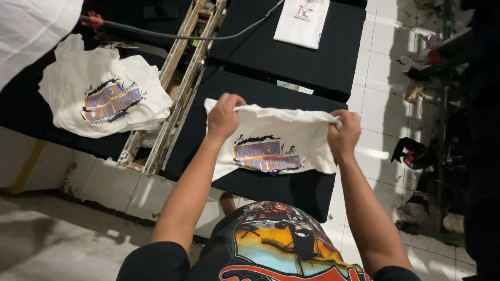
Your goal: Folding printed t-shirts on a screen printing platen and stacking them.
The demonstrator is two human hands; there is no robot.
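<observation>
Gripping a white printed shirt over a black board: left hand and right hand both fisted on bunched fabric at its far edge. Second printed shirt lies far left

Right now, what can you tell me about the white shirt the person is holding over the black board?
The white shirt looks like soft cotton, with an orange and purple print edged in black on its front. It lies rumpled across a black board, the print facing up. The left hand and the right hand each grip its bunched top edge, lifting that edge slightly off the board.
</observation>
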